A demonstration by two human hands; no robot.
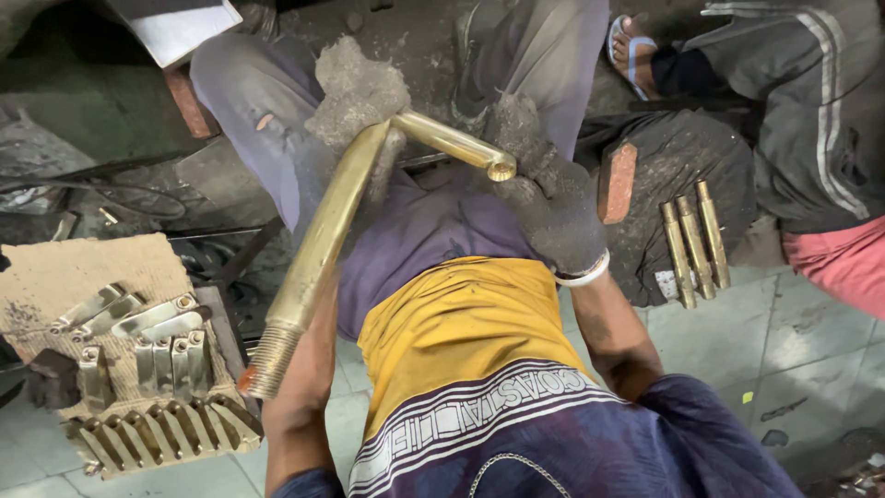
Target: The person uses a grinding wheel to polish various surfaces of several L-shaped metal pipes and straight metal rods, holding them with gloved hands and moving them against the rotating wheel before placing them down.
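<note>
A long bent brass pipe (318, 244) lies slanted over my lap, its threaded end (267, 364) low at the left and its short open end (501, 168) at the upper right. My left hand (355, 97), in a dusty grey glove, grips the pipe at the bend. My right hand (553, 207), in a dark dirty glove with a white bangle at the wrist, holds the short arm near the open end. My left forearm runs along beside the pipe.
Left of me a sackcloth mat (64, 272) carries several small brass fittings (152, 346). Three brass rods (696, 242) lie on a dark cloth at right, beside a brick (618, 180). Another person (811, 111) sits at top right, one sandalled foot (631, 46) showing.
</note>
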